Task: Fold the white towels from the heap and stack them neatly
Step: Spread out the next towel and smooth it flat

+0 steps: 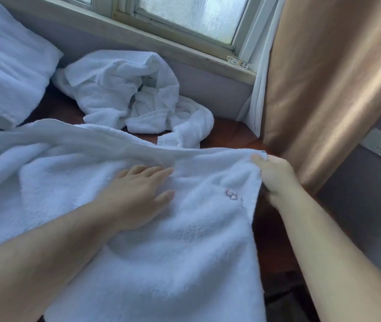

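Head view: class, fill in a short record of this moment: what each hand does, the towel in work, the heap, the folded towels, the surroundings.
towel in work: large white towel spread over the wooden table
left hand: flat on the towel, fingers straight
right hand: pinches the towel's far right corner
heap: crumpled white towels below the window sill
folded towels: far left, with a blue mark
surroundings: tan curtain at right

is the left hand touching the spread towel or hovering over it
Touching. The head view shows the left hand lying flat, palm down, on the spread towel, fingers straight, no gap beneath it.
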{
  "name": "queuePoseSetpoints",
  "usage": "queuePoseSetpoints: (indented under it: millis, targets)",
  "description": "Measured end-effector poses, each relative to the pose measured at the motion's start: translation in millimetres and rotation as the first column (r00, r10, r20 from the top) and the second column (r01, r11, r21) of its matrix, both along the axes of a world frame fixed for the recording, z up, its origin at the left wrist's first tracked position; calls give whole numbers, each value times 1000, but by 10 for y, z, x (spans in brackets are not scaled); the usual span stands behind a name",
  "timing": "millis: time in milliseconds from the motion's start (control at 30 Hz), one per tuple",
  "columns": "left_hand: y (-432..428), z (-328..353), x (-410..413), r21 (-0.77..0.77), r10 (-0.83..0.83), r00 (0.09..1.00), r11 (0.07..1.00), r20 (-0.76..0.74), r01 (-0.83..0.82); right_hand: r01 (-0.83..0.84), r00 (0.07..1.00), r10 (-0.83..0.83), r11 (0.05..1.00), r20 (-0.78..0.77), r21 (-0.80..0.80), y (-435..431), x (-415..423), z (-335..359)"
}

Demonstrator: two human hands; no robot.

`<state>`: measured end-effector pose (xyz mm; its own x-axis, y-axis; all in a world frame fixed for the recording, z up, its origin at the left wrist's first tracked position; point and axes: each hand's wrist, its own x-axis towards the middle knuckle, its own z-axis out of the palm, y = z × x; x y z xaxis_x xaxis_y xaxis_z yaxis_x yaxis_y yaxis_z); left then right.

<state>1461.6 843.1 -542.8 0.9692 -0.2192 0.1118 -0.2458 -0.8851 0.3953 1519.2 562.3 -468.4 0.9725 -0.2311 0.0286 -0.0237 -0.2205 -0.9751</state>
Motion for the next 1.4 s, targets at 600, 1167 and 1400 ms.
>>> queuePoseSetpoints:
  millis: [600, 1167, 1400]
  targets:
    - [-67, 29, 10, 82, 13, 1000, 997, -6, -12, -148, 983, 30, 701, -179, -697, -215, -401, -237]
    - [238, 60, -217, 112, -27, 999, 993, -33, 31, -339, 941, 145, 370, -307, -865, 492, -328, -626]
    - [627, 79, -380, 165, 52, 996, 986, -67, -41, -405, 909, 26, 286, -416, -868, 587, -288, -460]
